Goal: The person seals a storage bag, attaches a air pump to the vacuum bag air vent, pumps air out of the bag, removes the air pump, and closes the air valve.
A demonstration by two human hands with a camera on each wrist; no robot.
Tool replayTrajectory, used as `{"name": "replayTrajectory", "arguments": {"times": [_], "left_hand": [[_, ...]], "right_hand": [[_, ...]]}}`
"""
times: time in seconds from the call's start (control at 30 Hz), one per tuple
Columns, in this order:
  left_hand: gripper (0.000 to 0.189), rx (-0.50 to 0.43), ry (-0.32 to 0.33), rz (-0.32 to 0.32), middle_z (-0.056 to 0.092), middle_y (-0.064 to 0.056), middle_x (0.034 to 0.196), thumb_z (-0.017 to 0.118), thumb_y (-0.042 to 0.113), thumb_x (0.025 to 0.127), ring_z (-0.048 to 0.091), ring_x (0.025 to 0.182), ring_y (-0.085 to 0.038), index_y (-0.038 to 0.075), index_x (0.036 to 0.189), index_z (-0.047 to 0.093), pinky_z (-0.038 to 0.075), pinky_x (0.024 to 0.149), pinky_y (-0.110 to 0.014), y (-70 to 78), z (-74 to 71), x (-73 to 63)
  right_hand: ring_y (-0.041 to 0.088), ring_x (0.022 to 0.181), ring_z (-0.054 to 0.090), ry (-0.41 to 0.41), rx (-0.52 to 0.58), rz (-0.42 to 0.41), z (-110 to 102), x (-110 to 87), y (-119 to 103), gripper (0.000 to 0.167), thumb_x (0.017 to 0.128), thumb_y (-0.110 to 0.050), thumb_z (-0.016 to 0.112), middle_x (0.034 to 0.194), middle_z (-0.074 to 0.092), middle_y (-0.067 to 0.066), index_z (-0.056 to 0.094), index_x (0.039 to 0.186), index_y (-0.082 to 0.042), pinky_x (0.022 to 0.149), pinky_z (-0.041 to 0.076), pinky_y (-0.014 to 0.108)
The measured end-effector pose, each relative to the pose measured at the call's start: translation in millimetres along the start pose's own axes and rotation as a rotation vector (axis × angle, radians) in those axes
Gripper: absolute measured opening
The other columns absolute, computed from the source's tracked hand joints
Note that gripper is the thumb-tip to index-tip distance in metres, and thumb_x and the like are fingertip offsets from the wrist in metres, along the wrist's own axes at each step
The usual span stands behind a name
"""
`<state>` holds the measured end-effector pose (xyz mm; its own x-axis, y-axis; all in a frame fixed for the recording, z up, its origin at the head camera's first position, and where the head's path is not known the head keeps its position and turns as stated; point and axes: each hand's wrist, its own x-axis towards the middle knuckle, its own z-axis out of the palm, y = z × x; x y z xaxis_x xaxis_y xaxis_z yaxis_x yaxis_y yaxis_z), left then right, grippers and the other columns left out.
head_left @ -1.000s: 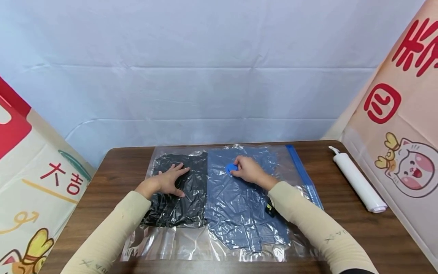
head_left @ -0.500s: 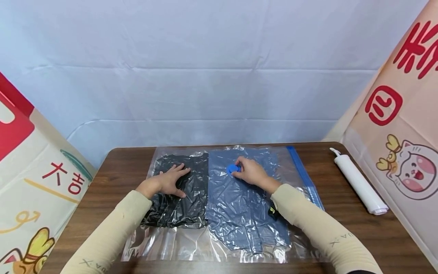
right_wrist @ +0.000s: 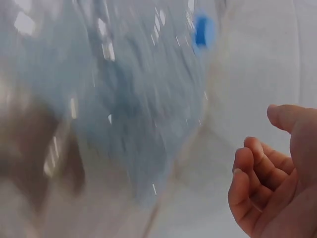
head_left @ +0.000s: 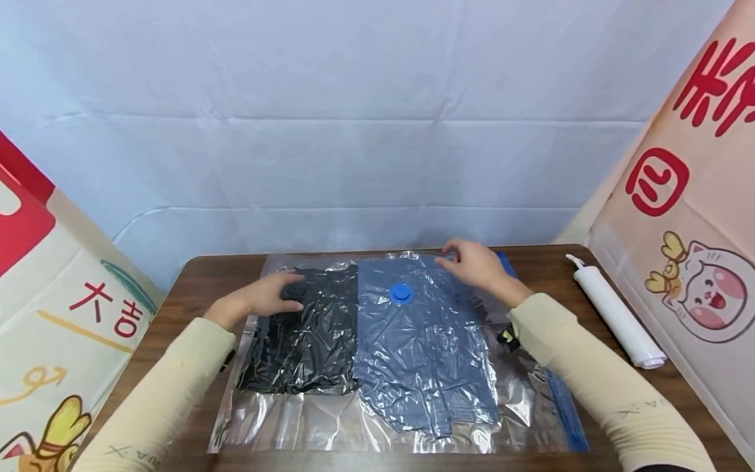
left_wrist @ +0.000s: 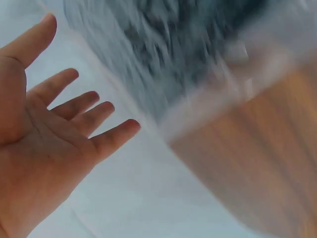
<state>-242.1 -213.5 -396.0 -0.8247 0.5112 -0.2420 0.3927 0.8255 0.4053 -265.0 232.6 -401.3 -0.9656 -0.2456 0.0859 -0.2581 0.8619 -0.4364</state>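
Observation:
A clear vacuum storage bag [head_left: 318,426] lies flat, with a folded black garment [head_left: 330,341] in its left half and a folded blue garment [head_left: 413,354] in its right half. Its round blue valve cap [head_left: 401,294] sits over the blue garment. My left hand [head_left: 268,295] hovers over the black garment's left side; in the left wrist view its fingers [left_wrist: 91,119] spread, holding nothing. Over the bag's far right part is my right hand [head_left: 476,265], apart from the cap. The right wrist view shows its fingers [right_wrist: 247,183] loosely bent around nothing.
The bag's blue zip strip [head_left: 567,413] runs along its right edge, partly hidden by the right arm. A white hand pump [head_left: 619,314] lies at the right of the wooden table [head_left: 177,314]. Pale cloth [head_left: 377,131] hangs behind, printed panels at both sides.
My right hand has let go of the valve cap and moved right and away from me. The left hand has lifted off the black garment and shifted left.

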Motion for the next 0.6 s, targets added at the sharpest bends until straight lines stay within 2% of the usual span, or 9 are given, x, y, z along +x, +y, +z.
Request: {"name": "replayTrajectory", "arguments": {"times": [0.1,0.17,0.23,0.33,0.47,0.6], "left_hand": [[0.073,0.038,0.085,0.002,0.035,-0.037,0.152,0.071,0.024,0.097,0.031,0.142,-0.054,-0.013,0.149,0.037,0.026,0.116,-0.064,-16.4,-22.5,-12.5],[0.077,0.057,0.13,-0.028,0.033,-0.038,0.153,0.071,0.027,0.097,0.03,0.142,-0.055,-0.015,0.15,0.033,0.025,0.116,-0.064,-27.8,-39.0,-20.4],[0.082,0.081,0.161,-0.084,0.026,-0.039,0.155,0.069,0.032,0.099,0.025,0.143,-0.056,-0.014,0.153,0.028,0.022,0.117,-0.066,-40.1,-56.4,-27.1],[0.088,0.106,0.198,-0.211,0.01,-0.039,0.16,0.061,0.042,0.102,0.011,0.146,-0.058,-0.009,0.158,0.016,0.012,0.115,-0.073,-59.2,-78.8,-36.8],[0.09,0.138,0.255,-0.341,-0.002,-0.037,0.161,0.046,0.054,0.105,-0.001,0.147,-0.058,-0.004,0.16,0.006,0.0,0.109,-0.081,-83.3,-94.0,-46.8],[0.09,0.15,0.266,-0.41,-0.008,-0.038,0.161,0.032,0.061,0.106,-0.009,0.146,-0.059,-0.002,0.161,0.001,-0.006,0.11,-0.079,-97.6,-97.0,-56.0]], "right_hand": [[0.02,0.061,0.057,0.028,-0.049,0.03,-24.9,-0.4,14.1,0.042,0.1,-0.039,0.065,0.083,0.067,0.007,0.066,0.124,-0.005,0.049,0.042,0.034],[0.023,0.066,0.061,0.053,-0.084,0.056,-42.1,-1.3,25.5,0.042,0.1,-0.038,0.063,0.09,0.07,0.011,0.064,0.124,-0.003,0.052,0.046,0.038],[0.029,0.075,0.065,0.083,-0.11,0.08,-60.3,-1.9,36.6,0.044,0.1,-0.038,0.063,0.098,0.07,0.016,0.063,0.124,-0.002,0.058,0.05,0.045],[0.042,0.093,0.064,0.123,-0.15,0.115,-85.2,-0.9,52.8,0.049,0.1,-0.037,0.062,0.111,0.066,0.027,0.06,0.127,0.004,0.072,0.051,0.057],[0.054,0.111,0.054,0.164,-0.192,0.176,-110.4,0.1,73.5,0.057,0.1,-0.037,0.061,0.124,0.056,0.037,0.055,0.129,0.011,0.087,0.046,0.065],[0.057,0.12,0.045,0.161,-0.174,0.25,-123.8,-2.5,90.8,0.069,0.101,-0.044,0.057,0.131,0.048,0.039,0.045,0.137,0.014,0.093,0.042,0.069]]}}
